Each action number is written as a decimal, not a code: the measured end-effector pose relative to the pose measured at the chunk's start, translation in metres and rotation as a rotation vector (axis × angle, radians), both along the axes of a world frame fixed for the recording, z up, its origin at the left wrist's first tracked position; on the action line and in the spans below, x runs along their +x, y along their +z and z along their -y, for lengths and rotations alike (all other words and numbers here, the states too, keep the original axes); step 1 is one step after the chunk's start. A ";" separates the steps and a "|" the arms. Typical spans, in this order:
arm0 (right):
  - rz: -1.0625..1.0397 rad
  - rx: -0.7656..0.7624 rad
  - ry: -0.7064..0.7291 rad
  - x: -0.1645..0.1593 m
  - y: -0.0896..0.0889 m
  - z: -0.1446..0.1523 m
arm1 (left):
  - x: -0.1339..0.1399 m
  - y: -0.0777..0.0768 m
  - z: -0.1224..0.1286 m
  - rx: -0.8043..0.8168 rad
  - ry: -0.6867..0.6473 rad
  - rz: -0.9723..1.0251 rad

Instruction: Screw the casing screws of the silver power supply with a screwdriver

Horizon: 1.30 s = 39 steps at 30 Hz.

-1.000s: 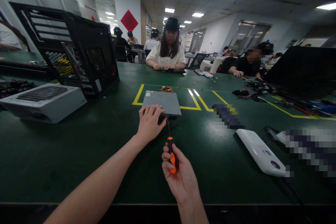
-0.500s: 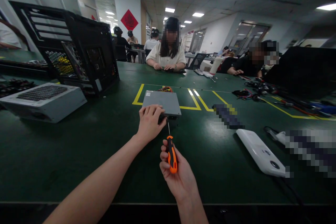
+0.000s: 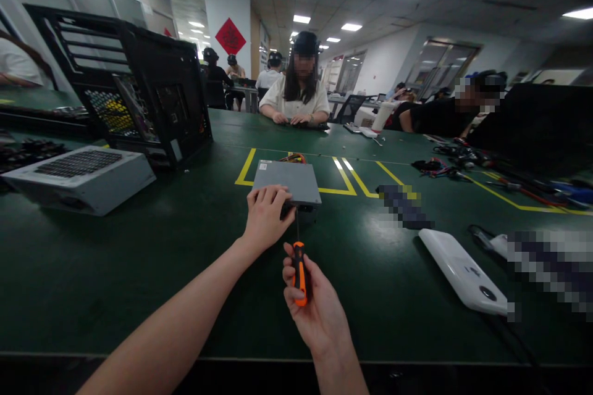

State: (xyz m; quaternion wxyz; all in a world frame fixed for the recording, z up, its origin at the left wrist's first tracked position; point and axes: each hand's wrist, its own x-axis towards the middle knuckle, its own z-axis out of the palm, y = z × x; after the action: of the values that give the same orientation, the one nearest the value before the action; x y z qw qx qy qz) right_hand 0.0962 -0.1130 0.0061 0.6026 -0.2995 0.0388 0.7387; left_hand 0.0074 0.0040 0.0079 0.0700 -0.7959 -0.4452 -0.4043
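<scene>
A grey metal computer power supply lies on the green table in front of me, with coloured cables at its far end. My left hand grips its near left edge, fingers on top and thumb at the near face. In my right hand is a screwdriver with an orange and black handle, held from below with the fingers wrapped around it. Its thin shaft points away from me to the near face of the power supply, close by my left thumb. The exact spot where the tip meets it is hidden.
At left stand a black computer case and a second power supply. A white device with a round dark spot lies at right, near a blurred dark object. Cables and tools lie farther right. A person sits opposite.
The screwdriver handle has turned slightly in my right hand and leans less to the right. My left hand stays on the power supply. The person at the far right has shifted rightward.
</scene>
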 end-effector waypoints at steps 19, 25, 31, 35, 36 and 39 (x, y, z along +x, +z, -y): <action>-0.086 -0.018 -0.044 0.001 -0.003 0.000 | 0.000 0.000 0.000 -0.003 0.004 0.009; -0.108 0.029 -0.024 0.001 -0.004 0.000 | 0.000 0.000 -0.001 -0.002 0.002 0.003; -0.108 -0.010 -0.047 0.002 -0.004 0.000 | 0.000 0.000 -0.001 -0.003 0.003 0.002; -0.082 0.023 0.026 0.001 -0.002 0.000 | 0.000 0.000 0.000 0.001 0.001 0.003; -0.082 0.028 0.011 0.001 -0.002 0.001 | 0.000 0.000 0.000 0.001 0.002 0.001; -0.085 0.022 -0.047 0.001 -0.002 0.001 | 0.000 0.000 0.000 0.000 0.003 -0.004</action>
State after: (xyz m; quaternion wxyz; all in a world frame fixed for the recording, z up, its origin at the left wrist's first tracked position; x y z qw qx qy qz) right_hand 0.0973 -0.1142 0.0040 0.6209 -0.2601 0.0633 0.7368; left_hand 0.0071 0.0044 0.0077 0.0715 -0.7960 -0.4461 -0.4027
